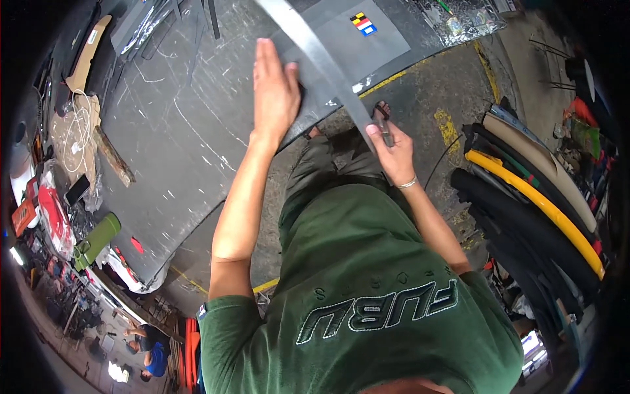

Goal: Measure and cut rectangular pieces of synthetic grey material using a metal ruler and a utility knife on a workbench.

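Observation:
My left hand [275, 98] lies at the near edge of a dark grey worktable [164, 125], its fingers stretched out and the thumb a little apart. It holds nothing. My right hand [394, 148] grips the near end of a long, flat metal straightedge [321, 62], which slants away to the upper left, above the table and past its edge. A small dark tool [385, 128] also shows between the right hand's fingers; its kind is unclear. Beneath the straightedge, a thin grey sheet [387, 49] with a small multicoloured patch [363, 24] lies on the table.
Scratches and offcuts mark the tabletop. At left are a white cord [82, 125], a piece of wood [113, 156], a phone [77, 189] and a green roll [98, 240]. Rolls of material, one yellow [538, 207], stand at right. Another person [155, 358] is far off at lower left.

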`<act>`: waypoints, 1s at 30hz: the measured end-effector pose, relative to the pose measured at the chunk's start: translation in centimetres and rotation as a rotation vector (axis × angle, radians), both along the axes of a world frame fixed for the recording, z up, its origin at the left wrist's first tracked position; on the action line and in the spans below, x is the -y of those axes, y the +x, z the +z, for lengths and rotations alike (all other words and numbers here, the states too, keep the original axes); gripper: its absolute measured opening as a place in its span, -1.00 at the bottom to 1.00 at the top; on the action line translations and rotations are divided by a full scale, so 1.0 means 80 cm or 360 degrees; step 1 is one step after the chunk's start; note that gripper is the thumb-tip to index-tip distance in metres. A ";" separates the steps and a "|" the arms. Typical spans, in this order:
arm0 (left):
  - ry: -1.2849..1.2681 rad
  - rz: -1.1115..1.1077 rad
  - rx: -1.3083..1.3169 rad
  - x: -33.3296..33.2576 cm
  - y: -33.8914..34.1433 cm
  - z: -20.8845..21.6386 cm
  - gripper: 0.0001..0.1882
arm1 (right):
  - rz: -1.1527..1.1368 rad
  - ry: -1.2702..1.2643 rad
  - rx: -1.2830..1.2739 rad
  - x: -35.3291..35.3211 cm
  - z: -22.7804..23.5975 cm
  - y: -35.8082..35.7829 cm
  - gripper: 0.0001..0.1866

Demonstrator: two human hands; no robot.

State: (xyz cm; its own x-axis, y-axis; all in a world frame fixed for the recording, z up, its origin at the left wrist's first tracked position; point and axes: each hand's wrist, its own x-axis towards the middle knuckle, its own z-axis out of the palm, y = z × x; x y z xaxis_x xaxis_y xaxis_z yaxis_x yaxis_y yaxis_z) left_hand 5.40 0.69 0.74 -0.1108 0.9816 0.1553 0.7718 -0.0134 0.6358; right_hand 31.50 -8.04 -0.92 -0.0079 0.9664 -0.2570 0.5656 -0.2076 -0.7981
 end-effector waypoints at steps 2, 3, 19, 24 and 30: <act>0.0084 0.0061 0.0014 0.002 -0.018 -0.002 -0.37 | 0.0077 -0.0098 0.0145 -0.004 -0.003 -0.010 -0.65; 0.0117 0.0044 -0.0003 0.003 -0.026 0.000 -0.38 | 0.0099 -0.0211 0.0229 -0.006 0.000 -0.016 -0.66; 0.0142 -0.0289 -0.0596 -0.041 -0.076 -0.026 0.15 | 0.0330 0.0518 0.0179 -0.024 0.026 -0.064 -0.43; 0.0133 -0.0320 -0.0616 -0.040 -0.075 -0.026 0.14 | 0.0393 0.0463 0.0318 -0.030 0.031 -0.067 -0.39; 0.0152 -0.0334 -0.0589 -0.040 -0.072 -0.023 0.08 | 0.0378 0.0441 0.0272 -0.034 0.027 -0.065 -0.40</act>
State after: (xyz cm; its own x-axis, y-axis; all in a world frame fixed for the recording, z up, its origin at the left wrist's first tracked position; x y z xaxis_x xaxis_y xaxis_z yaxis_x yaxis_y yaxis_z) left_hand -0.37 3.86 -1.13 0.1698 0.9562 0.2385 0.9216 -0.2398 0.3052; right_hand 26.33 -5.33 1.22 -0.2189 0.9757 -0.0037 0.7012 0.1547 -0.6959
